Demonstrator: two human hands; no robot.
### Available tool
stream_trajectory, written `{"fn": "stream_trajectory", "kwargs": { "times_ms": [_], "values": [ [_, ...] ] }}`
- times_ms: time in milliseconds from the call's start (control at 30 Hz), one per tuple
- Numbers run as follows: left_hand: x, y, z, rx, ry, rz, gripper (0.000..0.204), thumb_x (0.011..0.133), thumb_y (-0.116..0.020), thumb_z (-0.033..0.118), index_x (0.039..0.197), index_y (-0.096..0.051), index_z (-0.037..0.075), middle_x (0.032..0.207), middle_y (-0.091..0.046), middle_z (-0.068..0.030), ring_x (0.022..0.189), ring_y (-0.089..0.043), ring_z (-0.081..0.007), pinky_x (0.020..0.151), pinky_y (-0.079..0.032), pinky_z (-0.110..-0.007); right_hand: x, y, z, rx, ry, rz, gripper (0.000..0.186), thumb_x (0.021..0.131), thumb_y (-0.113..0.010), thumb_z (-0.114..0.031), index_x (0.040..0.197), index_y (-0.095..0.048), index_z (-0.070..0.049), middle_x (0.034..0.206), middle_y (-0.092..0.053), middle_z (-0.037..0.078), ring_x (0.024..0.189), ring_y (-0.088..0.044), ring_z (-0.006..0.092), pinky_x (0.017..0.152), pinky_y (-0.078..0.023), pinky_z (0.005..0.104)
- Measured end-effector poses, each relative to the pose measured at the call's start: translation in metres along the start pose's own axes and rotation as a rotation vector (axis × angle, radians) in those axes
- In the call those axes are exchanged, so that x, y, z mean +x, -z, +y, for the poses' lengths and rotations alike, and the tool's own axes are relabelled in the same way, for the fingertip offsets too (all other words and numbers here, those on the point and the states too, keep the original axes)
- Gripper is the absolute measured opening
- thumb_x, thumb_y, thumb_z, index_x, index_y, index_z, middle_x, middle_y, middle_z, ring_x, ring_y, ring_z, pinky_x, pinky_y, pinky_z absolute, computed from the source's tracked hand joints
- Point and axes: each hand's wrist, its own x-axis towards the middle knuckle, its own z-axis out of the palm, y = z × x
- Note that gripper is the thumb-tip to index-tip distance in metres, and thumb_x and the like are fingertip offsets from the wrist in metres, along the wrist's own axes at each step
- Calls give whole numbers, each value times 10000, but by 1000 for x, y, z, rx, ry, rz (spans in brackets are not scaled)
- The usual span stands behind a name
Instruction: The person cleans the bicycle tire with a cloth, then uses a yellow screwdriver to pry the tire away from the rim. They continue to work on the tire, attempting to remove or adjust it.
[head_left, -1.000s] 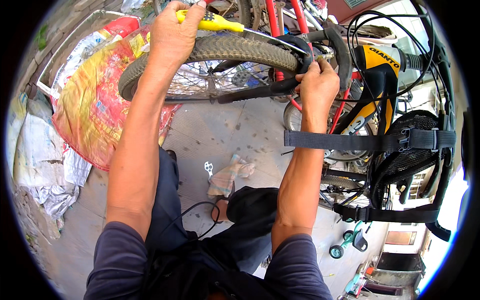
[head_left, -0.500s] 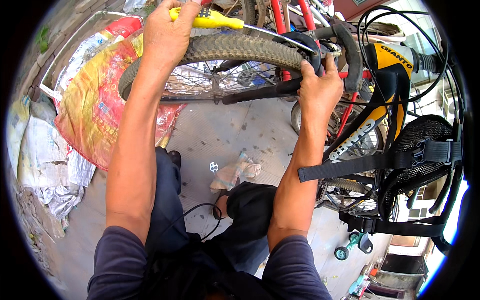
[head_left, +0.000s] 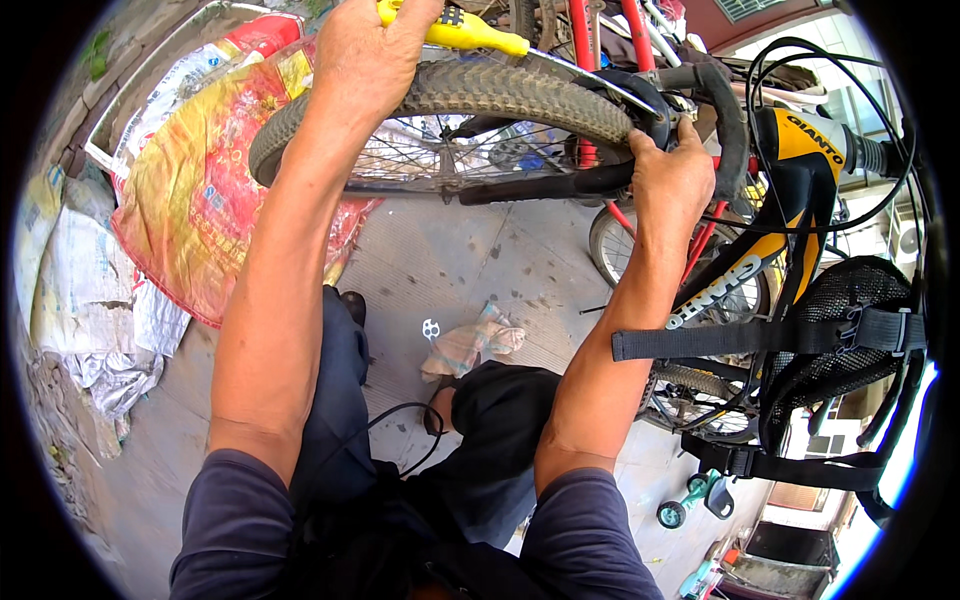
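Observation:
My left hand [head_left: 365, 55] is wrapped around a screwdriver with a yellow handle [head_left: 480, 34]. Its metal shaft slants right above the knobby bicycle tyre [head_left: 510, 90], toward the brake area at the top of the fork. There my right hand [head_left: 675, 180] grips around the black front fork [head_left: 545, 188], thumb by the tyre's edge and forefinger at the brake. What lies under those fingers is partly hidden. The wheel's spokes and hub show below the tyre. Right of my hand stands the yellow and black bicycle frame [head_left: 800, 140] with looping black cables.
A black strap with a mesh bag [head_left: 840, 300] hangs at the right. On the floor lie a cloth [head_left: 480, 340] and a small flat metal tool [head_left: 430, 328]. Red and yellow sacks [head_left: 210, 180] are piled at the left; a red bicycle stands behind the wheel.
The whole view has shifted, so hands, wheel and frame appear slightly farther right. Both hands keep their grips, and the screwdriver still lies along the top of the tyre.

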Motion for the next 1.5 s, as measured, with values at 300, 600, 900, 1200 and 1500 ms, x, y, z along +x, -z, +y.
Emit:
{"fn": "stream_trajectory", "kwargs": {
  "times_ms": [300,600,900,1200,1500],
  "values": [
    [2,0,17,-39,-78,3,314,913,-612,290,817,-556,-4,673,-584,-58,643,-538,-121,591,-442,-292,5,-6,14,21,78,9,588,754,-706,-171,1284,-555,35,810,-670,197,647,-643,231,610,-494,341],
    [-5,-2,27,-56,-77,28,310,911,-616,286,819,-557,-4,673,-586,-60,635,-537,-120,587,-444,-289,4,-4,15,47,82,8,560,757,-701,-171,1260,-570,39,847,-673,226,743,-656,304,695,-501,383],
    [-3,3,5,23,-33,4,473,885,-618,476,947,-627,7,604,-522,-6,546,-495,-69,502,-375,-227,-7,-6,6,15,137,106,551,763,-716,-162,1246,-565,57,924,-671,273,882,-670,394,812,-506,428],
    [-3,-1,31,-100,-50,39,268,896,-641,252,830,-562,4,676,-570,-25,631,-506,-86,570,-421,-261,-1,-9,19,87,85,34,574,764,-716,-183,1259,-557,61,944,-670,280,899,-672,383,820,-503,417],
    [-6,-1,46,-199,-91,-3,197,921,-626,216,904,-550,36,700,-504,29,657,-446,-46,572,-368,-215,1,-17,29,36,182,111,574,779,-705,-185,1302,-552,-4,682,-657,145,507,-622,196,546,-504,341]
  ]
}}
